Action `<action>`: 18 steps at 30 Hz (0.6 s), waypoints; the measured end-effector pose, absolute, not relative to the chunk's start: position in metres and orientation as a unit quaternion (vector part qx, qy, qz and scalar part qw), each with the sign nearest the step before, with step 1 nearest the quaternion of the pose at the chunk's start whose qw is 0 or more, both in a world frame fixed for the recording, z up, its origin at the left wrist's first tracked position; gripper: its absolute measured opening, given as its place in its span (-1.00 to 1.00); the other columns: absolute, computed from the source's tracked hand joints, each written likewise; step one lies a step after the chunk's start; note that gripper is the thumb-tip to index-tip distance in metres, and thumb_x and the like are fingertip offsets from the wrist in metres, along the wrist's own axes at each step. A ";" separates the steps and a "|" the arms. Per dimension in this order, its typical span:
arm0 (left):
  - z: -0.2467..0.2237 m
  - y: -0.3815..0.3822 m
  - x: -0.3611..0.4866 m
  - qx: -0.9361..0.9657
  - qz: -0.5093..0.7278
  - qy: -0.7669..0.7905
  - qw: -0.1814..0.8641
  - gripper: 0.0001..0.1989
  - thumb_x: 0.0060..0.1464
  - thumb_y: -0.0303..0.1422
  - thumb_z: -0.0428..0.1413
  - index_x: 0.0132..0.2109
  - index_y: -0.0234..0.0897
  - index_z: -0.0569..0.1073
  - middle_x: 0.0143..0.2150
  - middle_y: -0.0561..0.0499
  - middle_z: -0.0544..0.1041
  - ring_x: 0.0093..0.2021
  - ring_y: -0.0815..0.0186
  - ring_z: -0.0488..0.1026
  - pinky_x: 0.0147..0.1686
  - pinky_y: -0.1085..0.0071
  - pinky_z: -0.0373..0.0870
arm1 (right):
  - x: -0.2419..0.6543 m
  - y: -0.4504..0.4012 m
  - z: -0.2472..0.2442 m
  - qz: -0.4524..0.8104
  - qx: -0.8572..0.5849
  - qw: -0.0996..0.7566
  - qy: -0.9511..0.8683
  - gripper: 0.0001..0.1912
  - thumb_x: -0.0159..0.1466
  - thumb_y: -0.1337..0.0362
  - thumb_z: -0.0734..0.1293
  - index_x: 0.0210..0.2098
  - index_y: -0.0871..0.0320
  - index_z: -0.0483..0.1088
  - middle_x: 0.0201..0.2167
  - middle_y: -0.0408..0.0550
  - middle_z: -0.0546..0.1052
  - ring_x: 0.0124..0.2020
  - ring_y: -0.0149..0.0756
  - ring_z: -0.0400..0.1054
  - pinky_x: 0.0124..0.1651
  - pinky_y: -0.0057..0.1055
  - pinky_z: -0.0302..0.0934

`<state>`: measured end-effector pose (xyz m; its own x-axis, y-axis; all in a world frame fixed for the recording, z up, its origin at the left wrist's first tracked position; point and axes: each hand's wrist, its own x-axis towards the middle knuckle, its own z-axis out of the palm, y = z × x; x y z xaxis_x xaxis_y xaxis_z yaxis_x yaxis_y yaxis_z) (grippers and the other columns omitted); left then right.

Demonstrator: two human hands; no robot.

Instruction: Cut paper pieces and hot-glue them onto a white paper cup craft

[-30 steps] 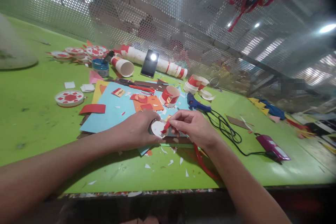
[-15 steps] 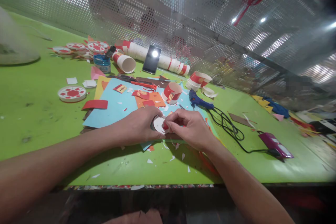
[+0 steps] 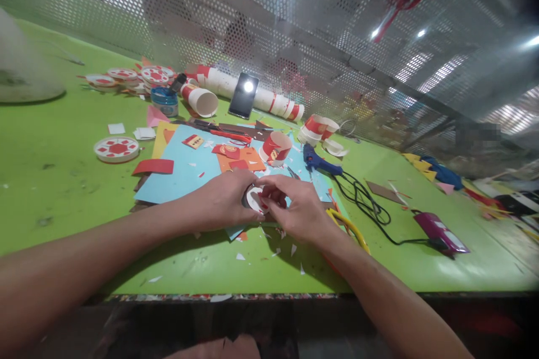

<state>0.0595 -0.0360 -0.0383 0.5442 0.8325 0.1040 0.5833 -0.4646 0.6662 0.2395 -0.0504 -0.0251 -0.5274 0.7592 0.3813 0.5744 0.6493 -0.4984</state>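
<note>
My left hand (image 3: 225,199) curls around the edge of a small white disc (image 3: 255,200) with a low rim, thumb in front and fingers behind. On the disc's face, a small red paper piece (image 3: 265,193) shows beside my right fingertips. My right hand (image 3: 297,205) is closed in a pinch at this piece; its fingers partly cover it. Under and behind both hands lie light blue paper sheets (image 3: 168,179). A red-and-white paper ring (image 3: 275,148) cut from a cup stands just beyond them. Yellow handles (image 3: 351,227) stick out by my right wrist.
A blue glue gun (image 3: 320,161) with a black cable lies to the right, near a purple power box (image 3: 440,231). At left is a finished-looking white disc with red pieces (image 3: 117,148). Stacked paper cups (image 3: 227,84), a phone (image 3: 244,95) and a blue jar (image 3: 164,101) stand behind.
My right hand has turned a little, its fingers shifting up over the disc and showing more of its face. Yellow handles beside my right wrist have come into view. My left hand keeps its hold.
</note>
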 end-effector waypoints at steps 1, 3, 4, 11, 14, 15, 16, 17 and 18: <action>-0.039 -0.036 0.059 0.828 0.214 0.431 0.289 -0.60 -0.09 -0.09 0.14 -0.16 -0.26 0.41 -0.29 -0.04 0.50 -0.34 0.19 0.43 -0.42 0.36 0.26 | 0.240 -0.050 -0.025 0.149 -0.381 0.293 -0.864 -0.79 0.24 0.38 0.28 -0.14 0.19 0.44 -0.39 -0.07 0.52 -0.42 -0.39 0.35 -0.33 -0.45 0.23; -0.039 -0.036 0.059 0.826 0.211 0.437 0.286 -0.59 -0.09 -0.06 0.14 -0.18 -0.27 0.42 -0.31 -0.04 0.49 -0.35 0.19 0.42 -0.43 0.35 0.26 | 0.240 -0.050 -0.024 0.144 -0.371 0.289 -0.871 -0.82 0.23 0.41 0.27 -0.18 0.19 0.46 -0.40 -0.06 0.52 -0.40 -0.37 0.35 -0.31 -0.43 0.22; -0.038 -0.036 0.059 0.825 0.209 0.438 0.289 -0.59 -0.10 -0.05 0.13 -0.19 -0.27 0.42 -0.31 -0.04 0.49 -0.35 0.19 0.43 -0.43 0.35 0.25 | 0.240 -0.050 -0.024 0.143 -0.368 0.287 -0.873 -0.83 0.23 0.43 0.27 -0.22 0.19 0.47 -0.40 -0.05 0.52 -0.40 -0.36 0.35 -0.31 -0.43 0.22; -0.033 -0.038 0.061 0.822 0.202 0.432 0.311 -0.58 -0.08 -0.03 0.12 -0.20 -0.26 0.45 -0.29 -0.04 0.52 -0.31 0.18 0.45 -0.43 0.37 0.25 | 0.242 -0.047 -0.025 0.141 -0.362 0.295 -0.873 -0.84 0.22 0.45 0.28 -0.28 0.20 0.49 -0.37 -0.02 0.54 -0.36 -0.34 0.40 -0.26 -0.41 0.25; -0.034 -0.037 0.061 0.826 0.202 0.431 0.303 -0.57 -0.08 -0.02 0.12 -0.18 -0.26 0.45 -0.28 -0.04 0.52 -0.32 0.18 0.45 -0.43 0.37 0.25 | 0.242 -0.047 -0.026 0.136 -0.358 0.290 -0.877 -0.82 0.25 0.41 0.25 -0.24 0.18 0.49 -0.35 -0.02 0.55 -0.34 -0.33 0.40 -0.25 -0.39 0.26; -0.034 -0.037 0.060 0.825 0.202 0.431 0.305 -0.57 -0.08 -0.02 0.12 -0.18 -0.26 0.45 -0.28 -0.04 0.52 -0.33 0.19 0.45 -0.43 0.38 0.25 | 0.243 -0.047 -0.025 0.134 -0.357 0.289 -0.878 -0.82 0.26 0.41 0.25 -0.24 0.18 0.49 -0.36 -0.02 0.55 -0.35 -0.33 0.40 -0.25 -0.39 0.25; -0.034 -0.037 0.060 0.824 0.202 0.431 0.307 -0.56 -0.08 -0.01 0.12 -0.17 -0.25 0.45 -0.28 -0.03 0.52 -0.33 0.19 0.45 -0.43 0.38 0.25 | 0.243 -0.048 -0.025 0.132 -0.355 0.288 -0.880 -0.82 0.25 0.42 0.25 -0.24 0.19 0.49 -0.37 -0.02 0.55 -0.35 -0.33 0.39 -0.26 -0.39 0.25; -0.035 -0.037 0.060 0.822 0.203 0.433 0.310 -0.56 -0.08 -0.02 0.12 -0.16 -0.25 0.44 -0.27 -0.03 0.52 -0.32 0.19 0.45 -0.43 0.38 0.25 | 0.243 -0.048 -0.024 0.130 -0.353 0.289 -0.880 -0.81 0.25 0.43 0.24 -0.25 0.19 0.49 -0.38 -0.02 0.54 -0.36 -0.33 0.39 -0.26 -0.39 0.25; -0.035 -0.037 0.060 0.821 0.204 0.433 0.312 -0.57 -0.08 -0.03 0.12 -0.16 -0.25 0.44 -0.27 -0.02 0.52 -0.32 0.19 0.45 -0.43 0.39 0.25 | 0.243 -0.048 -0.023 0.129 -0.351 0.290 -0.881 -0.81 0.24 0.44 0.24 -0.25 0.19 0.49 -0.38 -0.03 0.54 -0.36 -0.33 0.39 -0.26 -0.40 0.25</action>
